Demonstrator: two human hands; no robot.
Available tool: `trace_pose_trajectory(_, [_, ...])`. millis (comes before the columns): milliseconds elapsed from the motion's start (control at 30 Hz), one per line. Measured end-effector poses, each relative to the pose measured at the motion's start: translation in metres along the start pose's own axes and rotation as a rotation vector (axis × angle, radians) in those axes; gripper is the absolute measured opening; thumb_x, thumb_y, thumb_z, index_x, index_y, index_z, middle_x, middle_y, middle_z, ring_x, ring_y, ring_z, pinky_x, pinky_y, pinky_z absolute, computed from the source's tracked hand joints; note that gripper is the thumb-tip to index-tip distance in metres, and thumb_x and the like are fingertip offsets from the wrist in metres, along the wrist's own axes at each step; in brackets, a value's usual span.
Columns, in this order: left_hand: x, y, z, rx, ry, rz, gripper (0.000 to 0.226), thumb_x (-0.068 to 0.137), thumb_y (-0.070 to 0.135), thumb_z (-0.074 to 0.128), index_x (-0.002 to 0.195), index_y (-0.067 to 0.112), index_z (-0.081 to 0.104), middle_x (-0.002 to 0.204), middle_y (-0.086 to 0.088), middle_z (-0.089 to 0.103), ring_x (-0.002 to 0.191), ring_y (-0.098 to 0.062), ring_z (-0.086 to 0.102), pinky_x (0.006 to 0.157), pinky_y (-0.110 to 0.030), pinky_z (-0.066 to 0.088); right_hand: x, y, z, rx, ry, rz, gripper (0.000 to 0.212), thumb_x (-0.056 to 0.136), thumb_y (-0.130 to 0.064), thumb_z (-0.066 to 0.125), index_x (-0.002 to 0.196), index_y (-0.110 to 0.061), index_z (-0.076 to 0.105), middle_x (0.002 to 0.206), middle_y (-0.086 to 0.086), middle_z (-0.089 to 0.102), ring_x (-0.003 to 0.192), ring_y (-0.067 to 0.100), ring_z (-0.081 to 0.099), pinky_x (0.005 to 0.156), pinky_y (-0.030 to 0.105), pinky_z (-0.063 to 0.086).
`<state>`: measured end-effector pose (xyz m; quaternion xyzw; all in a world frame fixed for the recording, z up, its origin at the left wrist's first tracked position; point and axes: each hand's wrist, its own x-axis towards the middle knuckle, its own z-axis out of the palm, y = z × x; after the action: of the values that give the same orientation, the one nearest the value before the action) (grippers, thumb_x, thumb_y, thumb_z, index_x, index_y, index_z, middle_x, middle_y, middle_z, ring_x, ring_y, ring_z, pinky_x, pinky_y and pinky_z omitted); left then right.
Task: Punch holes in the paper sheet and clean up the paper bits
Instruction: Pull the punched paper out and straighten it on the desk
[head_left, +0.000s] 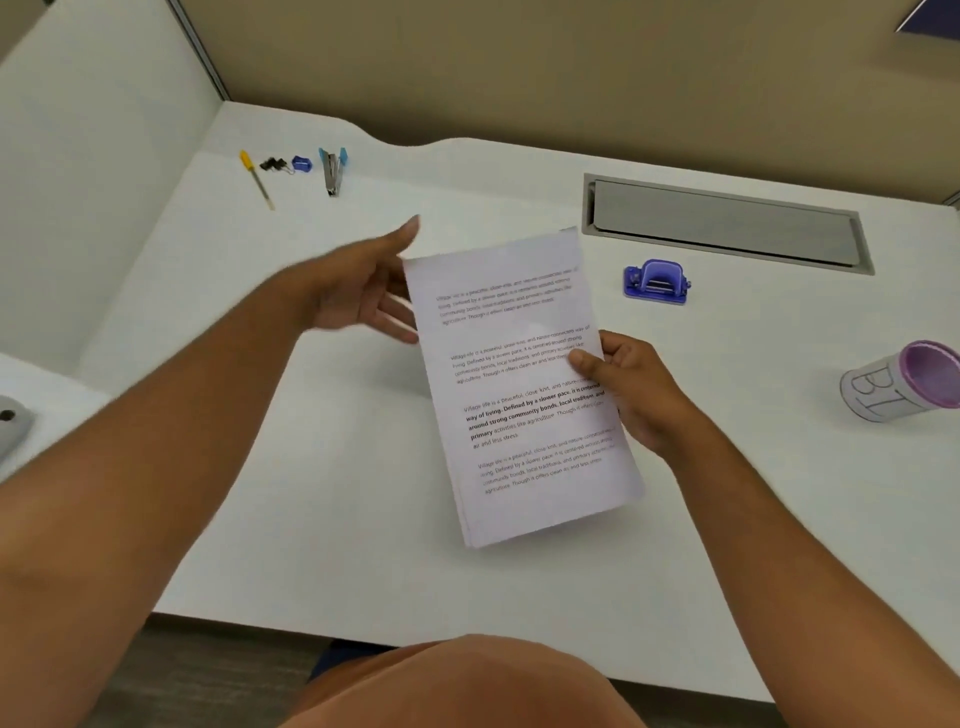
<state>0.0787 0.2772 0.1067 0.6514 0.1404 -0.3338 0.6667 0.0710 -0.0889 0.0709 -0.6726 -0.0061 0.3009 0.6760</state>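
A folded printed paper sheet (519, 395) is held above the white desk (322, 519), tilted with its long side running away from me. My right hand (628, 389) pinches its right edge, thumb on top over the text. My left hand (363, 291) is at the sheet's upper left edge with fingers spread; its fingertips reach behind the paper, and whether they touch it I cannot tell. A blue hole punch (657, 281) sits on the desk beyond the sheet to the right, untouched.
A purple-rimmed cup (898, 384) lies on its side at the right edge. A grey cable tray lid (727, 223) is set into the desk at the back. A yellow pen (255, 179), binder clips (274, 164) and a stapler (332, 170) lie at back left.
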Motion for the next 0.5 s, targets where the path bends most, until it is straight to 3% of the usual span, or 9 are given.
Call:
trace_pose_trajectory(67, [-0.004, -0.035, 0.006, -0.149, 0.001, 0.006, 0.088, 0.090, 0.077, 0.049, 0.126, -0.001, 0.072, 0.122, -0.020, 0.077, 0.103, -0.037, 0.078, 0.089, -0.051, 0.065, 0.002, 0.005, 0.007, 0.053, 0.046, 0.004, 0.023, 0.099, -0.013, 0.068, 0.121, -0.013, 0.074, 0.119, 0.012, 0.078, 0.109, 0.032, 0.076, 0.089, 0.039, 0.064])
trace_pose_trajectory(167, [-0.008, -0.079, 0.027, -0.234, 0.097, 0.115, 0.054, 0.099, 0.053, 0.062, 0.121, 0.005, 0.076, 0.118, -0.015, 0.079, 0.103, -0.035, 0.077, 0.082, -0.043, 0.066, 0.007, 0.011, 0.020, 0.110, 0.116, 0.010, 0.025, 0.100, -0.013, 0.067, 0.124, -0.011, 0.072, 0.120, 0.011, 0.077, 0.111, 0.032, 0.075, 0.093, 0.042, 0.062])
trace_pose_trajectory(233, [-0.012, -0.098, 0.036, -0.213, 0.149, 0.217, 0.037, 0.097, 0.033, 0.074, 0.124, 0.008, 0.077, 0.125, -0.014, 0.078, 0.114, -0.036, 0.075, 0.088, -0.043, 0.065, 0.010, 0.016, 0.031, 0.116, 0.170, 0.017, 0.026, 0.100, -0.013, 0.067, 0.125, -0.009, 0.072, 0.121, 0.011, 0.077, 0.113, 0.033, 0.074, 0.101, 0.048, 0.058])
trace_pose_trajectory(367, [-0.022, -0.106, 0.039, -0.256, 0.248, 0.283, 0.034, 0.092, 0.008, 0.079, 0.126, 0.009, 0.077, 0.127, -0.013, 0.077, 0.117, -0.031, 0.075, 0.094, -0.047, 0.064, 0.018, 0.021, 0.052, 0.134, 0.231, 0.027, 0.025, 0.100, -0.013, 0.067, 0.124, -0.010, 0.072, 0.120, 0.008, 0.078, 0.113, 0.030, 0.074, 0.103, 0.048, 0.057])
trace_pose_trajectory(500, [-0.031, -0.105, 0.029, -0.244, 0.401, 0.272, 0.034, 0.089, 0.002, 0.081, 0.123, 0.006, 0.077, 0.122, -0.029, 0.073, 0.109, -0.033, 0.078, 0.090, -0.042, 0.066, 0.027, 0.024, 0.072, 0.133, 0.241, 0.048, 0.021, 0.101, -0.016, 0.067, 0.121, -0.015, 0.074, 0.117, 0.004, 0.079, 0.107, 0.024, 0.077, 0.092, 0.040, 0.061])
